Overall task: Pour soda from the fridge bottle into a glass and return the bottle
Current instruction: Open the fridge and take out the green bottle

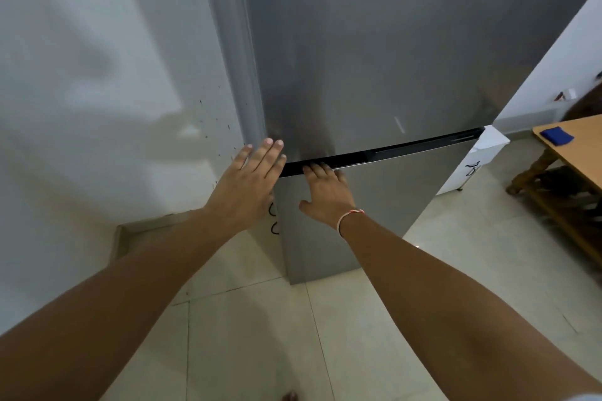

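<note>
White wall [81, 58], pale tiled floor [260, 335], perhaps a wooden table [573, 133].

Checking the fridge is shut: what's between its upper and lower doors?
In the head view, a dark gap; the right hand hooks its fingers into it.

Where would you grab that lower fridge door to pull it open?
Probably along its top edge, in the dark gap between the two doors. The lower door has no visible handle on its flat front, so fingers hook in from above, as the right hand does near the left corner.

Dim, soft light; wide-angle edge distortion
</note>
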